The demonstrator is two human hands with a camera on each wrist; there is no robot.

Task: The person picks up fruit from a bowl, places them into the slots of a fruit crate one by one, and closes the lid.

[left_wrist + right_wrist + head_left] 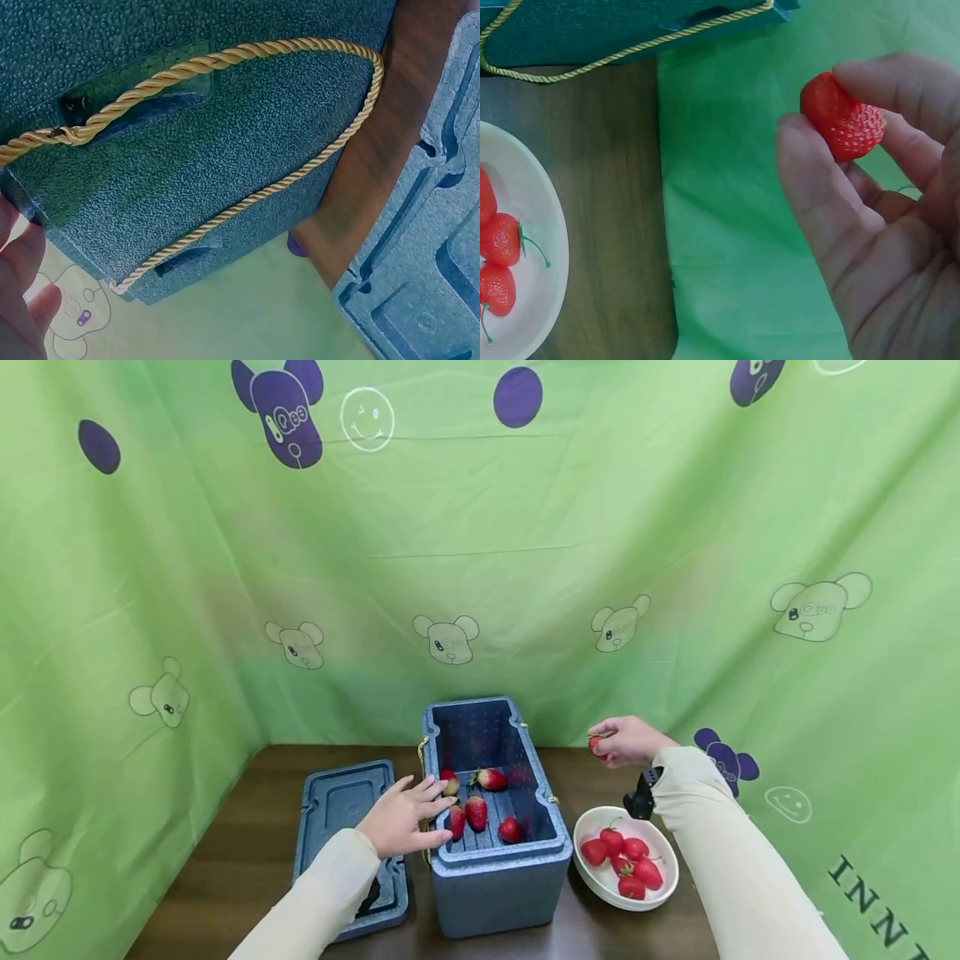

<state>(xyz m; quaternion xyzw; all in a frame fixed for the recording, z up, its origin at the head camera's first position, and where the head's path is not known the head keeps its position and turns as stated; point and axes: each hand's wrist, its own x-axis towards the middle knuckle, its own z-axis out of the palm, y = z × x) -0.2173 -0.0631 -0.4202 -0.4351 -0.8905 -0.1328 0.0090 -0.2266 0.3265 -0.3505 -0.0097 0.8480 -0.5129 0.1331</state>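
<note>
My right hand point(628, 743) pinches a red strawberry point(842, 117) between thumb and fingers, above the table to the right of a blue foam box point(498, 902). Fingers spread, my left hand point(405, 817) rests at the box's left rim. The left wrist view shows those fingertips point(26, 244) right at the rim, beside the box's outer wall with its gold rope point(255, 51). Several strawberries point(476, 813) lie on the ribbed floor inside the box. To its right, a white bowl point(666, 893) holds several more strawberries point(635, 849).
The blue box lid point(347, 793) lies on the brown wooden table point(225, 852), left of the box and partly under my left forearm. A green printed cloth point(480, 543) hangs behind the table and along both sides.
</note>
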